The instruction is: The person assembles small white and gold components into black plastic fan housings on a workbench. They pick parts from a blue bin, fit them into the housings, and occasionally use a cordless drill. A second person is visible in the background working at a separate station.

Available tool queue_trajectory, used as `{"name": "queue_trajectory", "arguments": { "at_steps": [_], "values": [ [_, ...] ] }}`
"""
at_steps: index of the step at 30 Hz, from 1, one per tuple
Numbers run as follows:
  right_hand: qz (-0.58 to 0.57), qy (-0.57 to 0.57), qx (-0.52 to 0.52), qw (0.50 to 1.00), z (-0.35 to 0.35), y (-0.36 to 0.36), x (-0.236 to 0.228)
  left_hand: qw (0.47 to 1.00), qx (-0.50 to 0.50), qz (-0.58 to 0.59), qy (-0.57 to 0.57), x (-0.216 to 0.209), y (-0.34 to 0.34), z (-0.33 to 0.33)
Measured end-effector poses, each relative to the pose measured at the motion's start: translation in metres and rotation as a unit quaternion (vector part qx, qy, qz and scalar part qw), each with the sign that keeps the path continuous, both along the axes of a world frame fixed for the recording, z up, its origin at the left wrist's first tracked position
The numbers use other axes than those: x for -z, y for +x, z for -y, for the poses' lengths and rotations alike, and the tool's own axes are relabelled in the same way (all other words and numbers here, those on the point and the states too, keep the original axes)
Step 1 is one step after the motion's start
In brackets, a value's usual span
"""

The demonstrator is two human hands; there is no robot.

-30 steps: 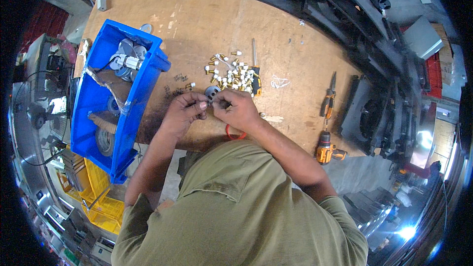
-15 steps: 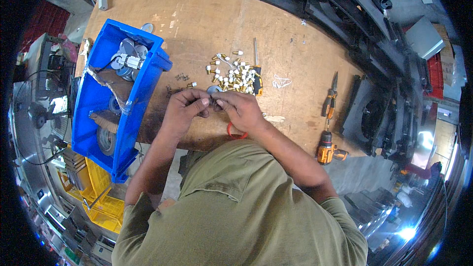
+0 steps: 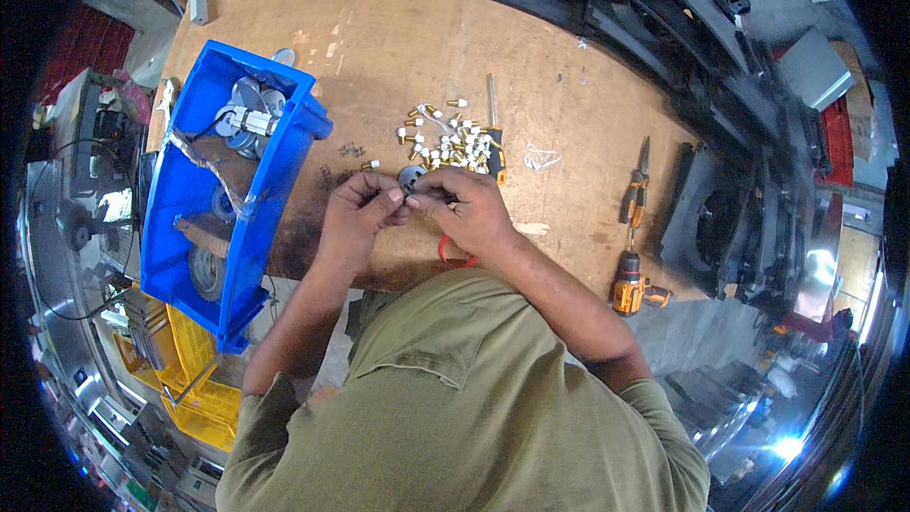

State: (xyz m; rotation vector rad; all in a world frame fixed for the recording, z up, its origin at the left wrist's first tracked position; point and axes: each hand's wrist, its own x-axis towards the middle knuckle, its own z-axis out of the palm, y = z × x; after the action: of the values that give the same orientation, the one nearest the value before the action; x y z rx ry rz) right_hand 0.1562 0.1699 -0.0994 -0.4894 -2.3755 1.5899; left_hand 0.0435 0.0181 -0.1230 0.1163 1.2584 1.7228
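Close together over the near part of the wooden table, my left hand [image 3: 360,218] and my right hand [image 3: 466,213] pinch with their fingertips nearly meeting. Whatever small dark thing they work on is mostly hidden by the fingers. Just beyond the fingertips lies a round grey metal disc [image 3: 409,175]. Past it spreads a pile of brass-coloured fittings with white ends [image 3: 462,144]. One loose fitting [image 3: 370,165] rests by my left hand. Clusters of tiny dark pieces [image 3: 336,176] are scattered to its left. A red-orange band [image 3: 456,252] shows below my right wrist.
At left stands a blue bin [image 3: 301,118] holding metal discs and cardboard. A screwdriver [image 3: 492,104] lies beside the pile, near a white cord [image 3: 542,157]. Orange-handled pliers [image 3: 636,194] and an orange drill [image 3: 627,286] lie at right. Large black panels [image 3: 626,28] line the far edge.
My fingers have shifted slightly, and more of the grey disc shows beyond them. Both hands stay together in nearly the same spot.
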Motion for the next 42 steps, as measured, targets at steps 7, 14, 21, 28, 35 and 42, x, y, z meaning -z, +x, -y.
{"name": "queue_trajectory", "arguments": {
  "at_steps": [7, 14, 21, 28, 35, 42],
  "values": [
    [-0.016, -0.247, 0.047, 0.968, 0.005, -0.002, 0.004, 0.999, 0.003, -0.024, 0.04, -0.002, 0.001, 0.0],
    [-0.037, -0.289, 0.04, 0.956, -0.001, -0.003, -0.002, 0.979, -0.038, 0.16, 0.118, -0.008, -0.004, 0.0],
    [0.012, -0.198, 0.016, 0.98, 0.003, -0.01, -0.004, 0.994, -0.053, 0.085, 0.053, 0.002, 0.005, -0.002],
    [0.075, -0.152, -0.013, 0.985, -0.001, -0.007, 0.0, 0.98, -0.065, 0.158, 0.099, -0.001, 0.004, -0.002],
    [0.052, -0.044, -0.034, 0.997, -0.005, -0.006, 0.008, 0.997, -0.026, -0.054, -0.053, 0.029, -0.025, 0.019],
    [0.155, 0.196, -0.179, 0.952, 0.01, -0.03, 0.067, 0.838, -0.005, -0.46, -0.293, 0.083, -0.05, 0.056]
  ]
}}
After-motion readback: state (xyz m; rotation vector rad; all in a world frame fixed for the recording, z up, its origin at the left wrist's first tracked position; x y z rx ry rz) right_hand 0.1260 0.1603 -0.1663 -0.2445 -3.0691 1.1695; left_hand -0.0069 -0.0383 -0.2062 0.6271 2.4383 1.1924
